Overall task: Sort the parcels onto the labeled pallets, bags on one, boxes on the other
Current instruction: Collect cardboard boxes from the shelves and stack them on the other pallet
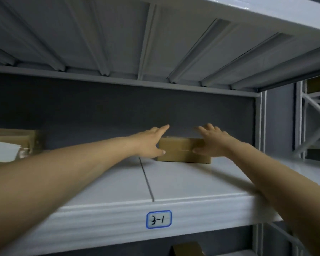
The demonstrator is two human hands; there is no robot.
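Head camera, looking into a white metal rack: holding both bare forearms out across the shelf board [192, 182] tagged on its front edge with a blue-edged label [158, 219] reading 3-1. Flanking a small brown cardboard box [181, 151] that is sitting flat toward the back of that board, close to the grey back panel [100, 111] and just right of the seam [146, 179] in the board. Laying the left hand [150, 143] against the box's left end, fingers straight and close together, pointing past the top edge, thumb touching the front face. Laying the right hand [213, 143] over the box's right end, fingers straight and slightly spread above the top, thumb pressing on the front face near the right corner. Catching a larger cardboard box [11, 143] with a white sheet on it at the far left of the same board, well apart from the small one, and the corner of another brown box [187, 248] on the level below. Taking in the ribbed underside of the upper shelf [118, 34] overhead and a neighbouring rack frame [314, 111] to the right.
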